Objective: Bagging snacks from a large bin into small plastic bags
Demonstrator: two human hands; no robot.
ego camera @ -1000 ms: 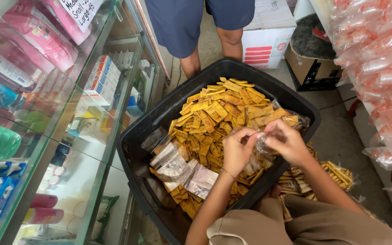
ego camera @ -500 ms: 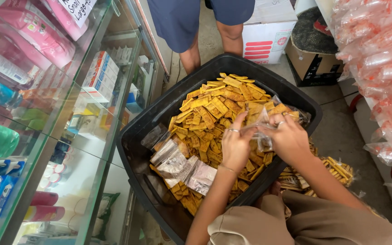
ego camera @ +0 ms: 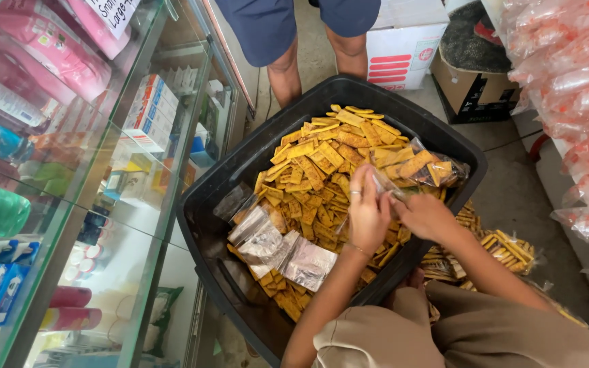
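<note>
The tub [ego camera: 240, 170] stands on the floor, a glass cabinet [ego camera: 69, 204] at its left edge. Crackers [ego camera: 322, 163] fill the tub; empty bags [ego camera: 281, 245] lie near its left wall. A filled bag [ego camera: 420, 167] rests at its right rim. Boxes [ego camera: 403, 48] stand behind the tub, beside a person's legs [ego camera: 288, 71].

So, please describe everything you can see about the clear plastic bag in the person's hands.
The clear plastic bag is thin, shiny and crinkled, partly filled with flat yellow-orange rectangular snacks. It lies on its side over the right part of the black tub, resting on the loose snacks. Its mouth points toward the person; the left hand and right hand pinch it there.
</note>
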